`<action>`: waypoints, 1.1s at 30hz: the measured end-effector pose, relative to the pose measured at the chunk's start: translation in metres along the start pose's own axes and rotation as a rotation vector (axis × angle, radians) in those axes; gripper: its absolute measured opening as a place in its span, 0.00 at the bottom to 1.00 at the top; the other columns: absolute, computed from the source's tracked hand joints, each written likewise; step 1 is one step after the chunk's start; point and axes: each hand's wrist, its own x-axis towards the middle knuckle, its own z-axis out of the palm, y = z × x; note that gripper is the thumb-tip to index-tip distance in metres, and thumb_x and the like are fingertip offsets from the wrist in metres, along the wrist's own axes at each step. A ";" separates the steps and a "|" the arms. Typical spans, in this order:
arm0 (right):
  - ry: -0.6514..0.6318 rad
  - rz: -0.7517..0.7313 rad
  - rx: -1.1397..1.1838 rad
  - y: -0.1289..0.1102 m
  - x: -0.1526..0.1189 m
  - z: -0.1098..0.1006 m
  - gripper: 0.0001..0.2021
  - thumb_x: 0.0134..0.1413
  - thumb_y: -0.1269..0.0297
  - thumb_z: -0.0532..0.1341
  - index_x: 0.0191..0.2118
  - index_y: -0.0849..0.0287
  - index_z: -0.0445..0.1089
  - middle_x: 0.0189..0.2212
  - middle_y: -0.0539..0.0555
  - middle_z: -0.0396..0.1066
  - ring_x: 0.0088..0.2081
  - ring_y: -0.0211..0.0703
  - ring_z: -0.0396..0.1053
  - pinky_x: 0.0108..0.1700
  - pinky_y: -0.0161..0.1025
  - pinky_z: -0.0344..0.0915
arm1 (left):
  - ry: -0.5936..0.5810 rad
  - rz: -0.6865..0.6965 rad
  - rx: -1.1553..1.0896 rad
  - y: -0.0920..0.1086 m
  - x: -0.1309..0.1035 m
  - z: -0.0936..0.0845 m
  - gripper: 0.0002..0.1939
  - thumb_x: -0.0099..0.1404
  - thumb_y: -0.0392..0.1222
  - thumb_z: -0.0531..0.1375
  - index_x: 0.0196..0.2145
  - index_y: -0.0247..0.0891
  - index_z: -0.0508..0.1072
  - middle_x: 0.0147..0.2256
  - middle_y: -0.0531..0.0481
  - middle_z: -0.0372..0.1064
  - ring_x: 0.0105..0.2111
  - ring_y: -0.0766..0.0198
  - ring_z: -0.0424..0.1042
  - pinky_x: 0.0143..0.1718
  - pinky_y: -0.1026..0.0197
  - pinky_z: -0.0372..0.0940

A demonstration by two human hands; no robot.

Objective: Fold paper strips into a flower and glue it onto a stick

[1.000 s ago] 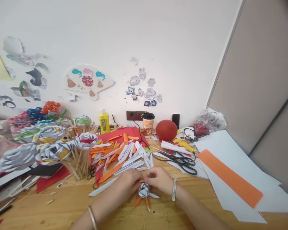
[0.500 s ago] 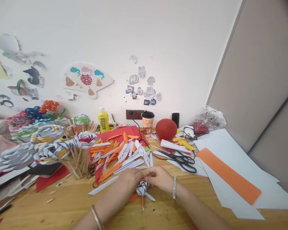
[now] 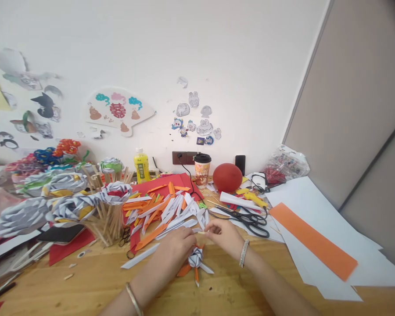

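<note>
From the head view I see the paper flower on the near middle of the table, just beside the left hand, whose grip I cannot tell. The right hand pinches a thin pale piece just beyond the flower; I judge the step as assembly work, the next move calling for a steady flower and light fingertips.

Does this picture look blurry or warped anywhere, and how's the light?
In the head view, soft, fairly even light on the wall; in the head view, the grey panel leans, perhaps from a wide lens, and the top right corner darkens; in that same view, the paper flower by the left hand looks slightly soft.
</note>
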 end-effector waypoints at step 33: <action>-0.015 -0.043 -0.197 0.010 0.000 0.000 0.06 0.46 0.69 0.56 0.29 0.60 0.71 0.23 0.51 0.70 0.26 0.37 0.65 0.28 0.32 0.59 | -0.047 -0.058 -0.199 -0.001 0.004 -0.003 0.10 0.61 0.33 0.49 0.26 0.36 0.68 0.28 0.50 0.65 0.29 0.65 0.63 0.32 0.64 0.58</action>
